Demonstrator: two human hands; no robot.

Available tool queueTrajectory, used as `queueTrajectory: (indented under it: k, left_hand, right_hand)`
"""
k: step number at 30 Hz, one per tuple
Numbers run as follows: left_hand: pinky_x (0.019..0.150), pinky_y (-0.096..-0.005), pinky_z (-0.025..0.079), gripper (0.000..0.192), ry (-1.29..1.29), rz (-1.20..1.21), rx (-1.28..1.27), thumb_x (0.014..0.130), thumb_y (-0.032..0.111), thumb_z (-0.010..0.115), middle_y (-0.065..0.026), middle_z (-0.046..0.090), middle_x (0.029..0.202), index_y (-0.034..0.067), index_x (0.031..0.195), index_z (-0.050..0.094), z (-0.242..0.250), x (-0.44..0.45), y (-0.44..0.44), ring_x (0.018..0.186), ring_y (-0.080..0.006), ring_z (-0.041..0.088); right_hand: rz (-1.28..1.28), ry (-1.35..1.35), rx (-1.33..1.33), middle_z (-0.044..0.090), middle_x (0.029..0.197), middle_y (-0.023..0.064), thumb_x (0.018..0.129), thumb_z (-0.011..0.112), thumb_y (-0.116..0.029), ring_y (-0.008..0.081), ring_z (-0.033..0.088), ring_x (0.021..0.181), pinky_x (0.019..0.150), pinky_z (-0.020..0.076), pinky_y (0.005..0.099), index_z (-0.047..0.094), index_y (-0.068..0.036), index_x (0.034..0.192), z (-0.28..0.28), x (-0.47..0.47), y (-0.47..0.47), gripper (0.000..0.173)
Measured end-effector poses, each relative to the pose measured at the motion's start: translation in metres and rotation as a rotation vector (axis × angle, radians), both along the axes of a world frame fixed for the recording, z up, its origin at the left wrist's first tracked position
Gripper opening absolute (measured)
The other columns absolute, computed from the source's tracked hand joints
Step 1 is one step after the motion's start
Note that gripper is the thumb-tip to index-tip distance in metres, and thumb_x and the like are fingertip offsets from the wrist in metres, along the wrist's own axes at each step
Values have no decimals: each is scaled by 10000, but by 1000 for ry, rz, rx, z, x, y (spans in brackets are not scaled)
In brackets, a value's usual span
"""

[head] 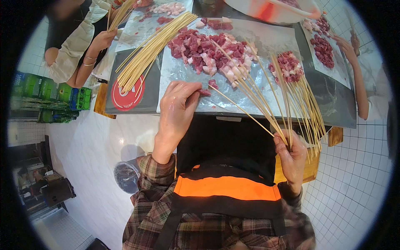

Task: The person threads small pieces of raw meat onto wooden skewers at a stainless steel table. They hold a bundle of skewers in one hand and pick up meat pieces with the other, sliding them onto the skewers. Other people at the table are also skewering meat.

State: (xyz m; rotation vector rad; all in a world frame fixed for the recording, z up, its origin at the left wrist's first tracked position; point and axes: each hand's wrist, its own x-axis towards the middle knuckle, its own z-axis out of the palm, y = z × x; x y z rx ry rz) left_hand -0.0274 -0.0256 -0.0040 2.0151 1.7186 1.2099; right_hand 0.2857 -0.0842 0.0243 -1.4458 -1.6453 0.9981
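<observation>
Between the thumb and fingers of my left hand (178,104) is a small strip of red meat (205,92). My right hand (291,156) grips the lower ends of several fanned-out bamboo skewers (264,107). One of these reaches left, and a red meat cube (213,83) sits at its tip, close to my left fingers. Beyond both hands, a heap of diced red meat and white fat (212,53) covers the middle of a wet plastic sheet (181,82). To the right lies a stack of loaded skewers (287,67), meat ends away from me, bare sticks over the table edge.
A loose bundle of bare skewers (156,53) lies left of the heap, across a red round sticker (128,93). A white basin (275,11) stands at the back. Other people's hands (104,40) work at both sides. A lined bin (126,176) stands on the floor at left.
</observation>
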Motion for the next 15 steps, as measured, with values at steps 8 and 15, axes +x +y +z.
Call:
queueTrajectory:
  k: [8,15]
  left_hand:
    - [808,-351,533,202,3,3,26,876,-43,727,-122,726,960,18,1067,749,-1,0,1,943,-278,659]
    - [816,-402,531,195,-40,-26,27,864,-21,721,-118,727,955,23,1054,735,-1,5,3,937,-333,646]
  right_hand:
    - [80,-81,9,605,799,41,912,623,60,106,539,700,647,436,249,679,39,1028,6,0,5,131]
    - [90,-87,9,602,788,46,907,621,57,116,538,685,624,435,254,685,45,1041,15,-1,10,149]
